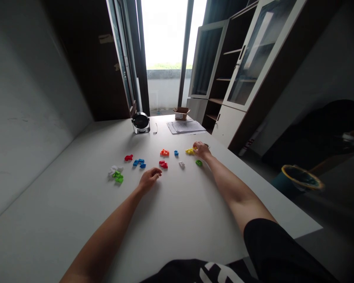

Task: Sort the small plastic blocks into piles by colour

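1. Landmark: orange plastic pieces (164,153), clustered mid-table on a white table (76,204). All places below are given relative to this cluster.
2. Right hand (201,150), to the right of the landmark: the fingers are bent down onto yellow plastic pieces (190,151) and partly hide them. Whether they have hold cannot be determined. A small ring-shaped object (207,146) just behind the hand is hard to make out.
3. Left hand (149,178), nearer the viewer and to the left of the landmark: the fingers are loosely curled, half open, with the hand low over the table. No held object is visible, but the curled fingers prevent certainty.
4. Loose pieces: a red pair (163,164) lies directly below the landmark, nearest the left hand. A green ring-like piece (198,162) lies just below the right hand. A white piece (181,165) and a blue piece (176,153) lie between the hands' side of the table and the landmark. Further left are blue pieces (139,162), a red piece (128,157), and a white-and-green heap (115,173).
5. Containers: beyond the landmark, an open cardboard box (181,113) sits on the far table edge, its contents hidden. Far to the right, off the table, a blurred waste bin (301,177) has a yellow rim; its contents cannot be made out.
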`<state>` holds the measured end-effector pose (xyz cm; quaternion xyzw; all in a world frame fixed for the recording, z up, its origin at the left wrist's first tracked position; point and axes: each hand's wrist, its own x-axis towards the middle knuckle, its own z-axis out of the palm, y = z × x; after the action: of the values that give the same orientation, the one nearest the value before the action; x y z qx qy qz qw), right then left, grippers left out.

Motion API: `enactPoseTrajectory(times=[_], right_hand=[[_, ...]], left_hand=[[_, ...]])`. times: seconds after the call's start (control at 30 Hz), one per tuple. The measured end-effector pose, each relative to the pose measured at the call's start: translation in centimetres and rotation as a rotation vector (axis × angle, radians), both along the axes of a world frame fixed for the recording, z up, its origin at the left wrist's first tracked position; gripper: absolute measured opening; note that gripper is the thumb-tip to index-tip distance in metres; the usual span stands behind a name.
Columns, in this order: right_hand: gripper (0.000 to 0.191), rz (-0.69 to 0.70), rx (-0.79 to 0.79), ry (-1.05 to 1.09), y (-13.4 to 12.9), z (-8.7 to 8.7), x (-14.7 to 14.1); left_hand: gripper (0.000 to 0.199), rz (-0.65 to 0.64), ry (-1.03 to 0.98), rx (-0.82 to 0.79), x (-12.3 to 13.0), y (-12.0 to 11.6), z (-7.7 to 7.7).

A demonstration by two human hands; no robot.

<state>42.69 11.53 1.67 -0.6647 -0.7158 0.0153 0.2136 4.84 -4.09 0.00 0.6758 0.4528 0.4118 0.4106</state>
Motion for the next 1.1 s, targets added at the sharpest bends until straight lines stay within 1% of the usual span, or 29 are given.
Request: enactPoseTrajectory(times=[0.1,0.37,0.6,0.7,0.77,0.87,0.97,1.1], right_hand=[[0.015,0.019,0.008,-0.007,-0.40,0.02,-0.22],[0.021,-0.004,-0.008,0.013,-0.63,0.58,-0.68],[0.015,-0.018,-0.002,0.008,-0.88,0.86,-0.83],[0.013,-0.049,0.015,0.029,-0.97,0.81,-0.83],[0.015,-0.088,0.018,0.063,-0.92,0.70,-0.77],[0.024,-0.140,-0.006,0.146,-0.68,0.49,-0.56],[0.032,-0.161,-0.053,0.212,-0.43,0.37,-0.32],[0.037,-0.182,-0.128,0.314,-0.40,0.48,-0.33]], left_hand=[[0.022,-0.003,0.009,-0.002,-0.03,-0.01,0.23],[0.023,-0.004,0.057,0.014,-0.07,-0.10,0.58],[0.023,-0.001,0.083,0.029,-0.19,0.05,0.43],[0.023,0.001,0.088,0.028,-0.25,0.16,0.39],[0.023,0.001,0.096,0.026,-0.28,0.18,0.44],[0.023,-0.004,0.095,0.027,-0.32,0.17,0.52],[0.023,-0.016,0.081,0.031,-0.35,0.24,0.47],[0.022,-0.004,0.075,0.029,-0.31,0.41,0.29]])
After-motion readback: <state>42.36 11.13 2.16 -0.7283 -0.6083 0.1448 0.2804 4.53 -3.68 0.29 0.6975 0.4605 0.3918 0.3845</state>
